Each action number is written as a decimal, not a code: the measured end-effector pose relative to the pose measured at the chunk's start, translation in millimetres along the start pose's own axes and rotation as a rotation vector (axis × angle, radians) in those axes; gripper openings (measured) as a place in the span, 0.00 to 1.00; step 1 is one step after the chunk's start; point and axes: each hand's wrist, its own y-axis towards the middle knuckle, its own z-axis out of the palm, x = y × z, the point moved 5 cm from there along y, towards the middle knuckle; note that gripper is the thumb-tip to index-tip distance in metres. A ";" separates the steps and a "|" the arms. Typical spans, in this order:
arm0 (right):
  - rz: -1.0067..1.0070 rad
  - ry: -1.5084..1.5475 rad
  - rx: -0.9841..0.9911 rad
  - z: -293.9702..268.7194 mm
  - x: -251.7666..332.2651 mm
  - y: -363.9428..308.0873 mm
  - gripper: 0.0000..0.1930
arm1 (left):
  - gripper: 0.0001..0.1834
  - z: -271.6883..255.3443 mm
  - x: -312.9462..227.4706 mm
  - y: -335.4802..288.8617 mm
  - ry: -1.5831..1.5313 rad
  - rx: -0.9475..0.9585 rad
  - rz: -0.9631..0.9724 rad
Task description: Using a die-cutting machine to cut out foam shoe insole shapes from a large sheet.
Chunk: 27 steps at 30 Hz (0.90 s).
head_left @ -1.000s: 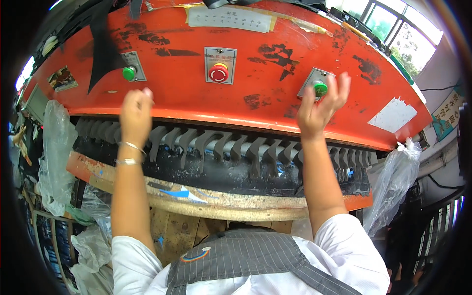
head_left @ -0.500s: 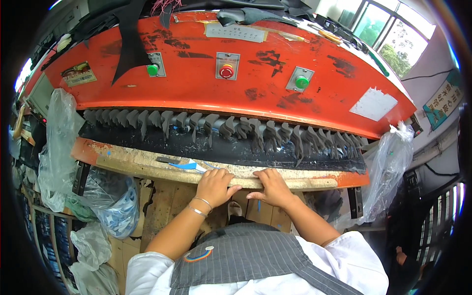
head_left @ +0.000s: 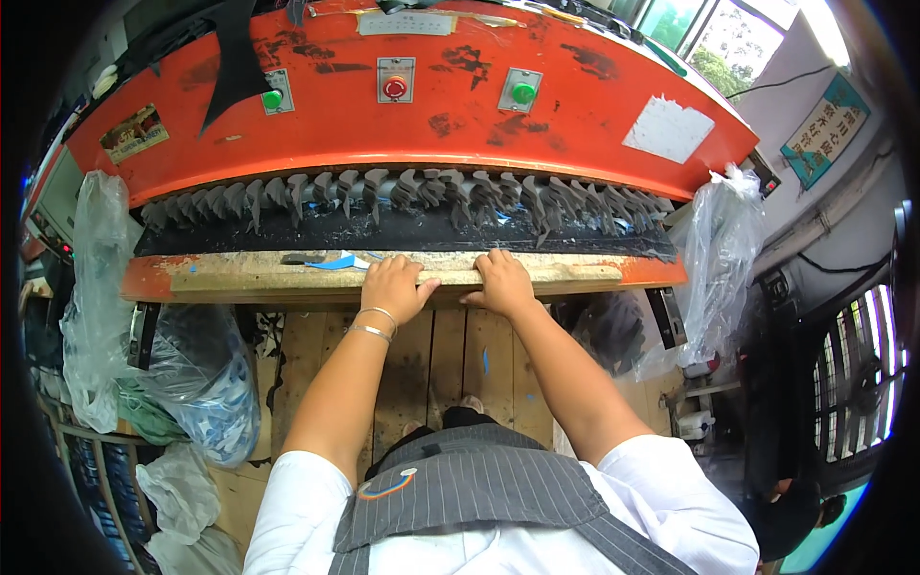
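My left hand, with two bracelets at its wrist, lies over the front edge of a worn wooden board. To its right, my right hand rests on the same edge. Both thumbs stick out toward each other, and neither hand holds anything. Beside my left fingers are a blue-and-white scrap and a small dark flat piece. Beyond the board, a row of grey wavy strips hangs over a black sheet dotted with bits, under a red machine body.
The machine front carries a red button between two green ones. Clear plastic bags hang at the left and right ends. A bag of blue scraps stands below left. At lower right is another person.
My body is farther back from the machine and my arms are straighter, with both hands still on the board's edge. The view has shifted, showing more of the wooden floor.
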 end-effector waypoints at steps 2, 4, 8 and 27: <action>0.023 0.005 -0.058 1.1 -0.5 -2.2 0.34 | 0.24 5.4 0.3 -0.1 0.006 0.043 -0.090; 0.024 0.020 -0.047 3.9 -2.1 -0.9 0.34 | 0.24 8.1 -3.1 1.1 -0.013 0.055 -0.130; 0.089 0.027 0.069 -1.8 -5.9 8.5 0.34 | 0.24 8.4 -5.4 11.8 -0.003 0.032 -0.229; -0.101 0.440 -0.076 -62.5 -67.7 239.7 0.14 | 0.09 -5.0 8.9 192.1 -0.102 -0.457 -0.163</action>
